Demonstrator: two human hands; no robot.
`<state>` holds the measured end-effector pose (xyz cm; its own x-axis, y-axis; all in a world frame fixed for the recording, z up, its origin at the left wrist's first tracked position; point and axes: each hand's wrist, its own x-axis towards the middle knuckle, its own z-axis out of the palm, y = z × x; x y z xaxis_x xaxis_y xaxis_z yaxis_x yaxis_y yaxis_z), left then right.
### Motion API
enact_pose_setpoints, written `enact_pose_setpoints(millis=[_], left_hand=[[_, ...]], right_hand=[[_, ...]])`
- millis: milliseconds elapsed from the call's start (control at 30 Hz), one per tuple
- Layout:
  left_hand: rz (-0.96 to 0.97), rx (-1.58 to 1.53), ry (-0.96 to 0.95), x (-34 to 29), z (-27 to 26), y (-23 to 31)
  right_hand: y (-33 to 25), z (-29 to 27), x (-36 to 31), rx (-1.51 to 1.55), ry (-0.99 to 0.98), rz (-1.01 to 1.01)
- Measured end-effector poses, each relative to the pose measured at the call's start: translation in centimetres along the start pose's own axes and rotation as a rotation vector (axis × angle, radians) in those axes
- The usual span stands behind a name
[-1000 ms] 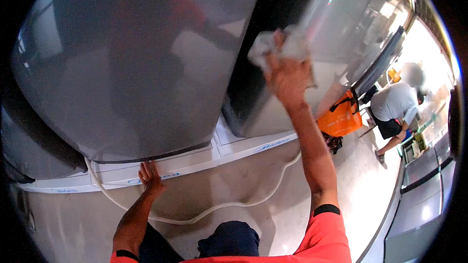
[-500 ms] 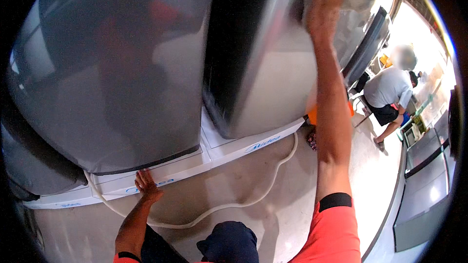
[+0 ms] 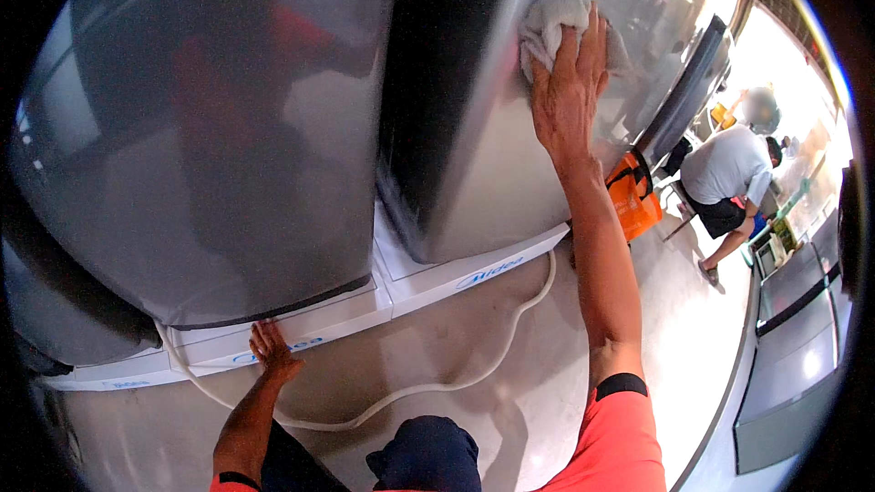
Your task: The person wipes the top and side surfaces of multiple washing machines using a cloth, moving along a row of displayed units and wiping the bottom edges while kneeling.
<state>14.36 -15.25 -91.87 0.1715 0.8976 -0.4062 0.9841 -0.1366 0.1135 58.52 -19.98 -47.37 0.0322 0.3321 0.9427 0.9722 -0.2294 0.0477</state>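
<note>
Fridges stand side by side on white foam bases, and I work across them left to right. My left hand [image 3: 271, 351] rests flat and unclenched on the white base [image 3: 310, 333] under the left fridge [image 3: 210, 146], bracing me. My right hand [image 3: 567, 96] presses a white cloth [image 3: 547, 27] against the right fridge [image 3: 492, 155] door, fingers spread over it. Wiping seems underway; next, I judge, comes a steady sweep across steel.

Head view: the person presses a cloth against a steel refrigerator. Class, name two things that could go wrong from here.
1. The white hose curls across the floor by the person's knee: it might trip them.
2. The left hand leans on the white base while the right hand stretches the cloth high: balance may slip.
</note>
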Motion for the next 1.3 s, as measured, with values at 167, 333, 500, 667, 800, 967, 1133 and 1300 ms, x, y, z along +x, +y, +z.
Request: enact_pose_setpoints(millis=[167, 333, 500, 667, 800, 967, 1133, 1300], left_hand=[[0.004, 0.031, -0.022, -0.1, -0.2, -0.1], [0.050, -0.038, 0.004, 0.6, 1.0, -1.0], [0.084, -0.012, 0.001, 1.8, 2.1, -2.1], [0.090, 0.078, 0.049, 1.1, 2.2, -1.7], [0.120, -0.023, -0.023, -0.7, 2.0, 0.0], [0.222, -0.119, -0.141, -2.3, 1.0, 1.6], [0.243, -0.125, -0.140, -3.2, 0.0, 1.9], [0.215, -0.109, -0.175, -2.8, 1.0, 2.2]], right_hand=[[1.2, 0.2, 4.5, -0.025, 0.294, -0.178], [2.6, 3.2, 8.2, -0.072, 0.576, -0.090], [0.2, 3.9, -6.5, -0.028, -0.015, -0.056], [-2.8, 2.5, -19.1, 0.417, -0.532, -0.166], [-5.6, 2.7, -20.0, 0.687, -0.421, -0.273], [-12.3, 3.7, -13.7, 0.755, -0.197, 0.158], [-16.9, 6.2, -8.3, 0.641, 0.042, -0.112], [-15.2, 6.0, 3.8, 0.593, 0.249, -0.057]])
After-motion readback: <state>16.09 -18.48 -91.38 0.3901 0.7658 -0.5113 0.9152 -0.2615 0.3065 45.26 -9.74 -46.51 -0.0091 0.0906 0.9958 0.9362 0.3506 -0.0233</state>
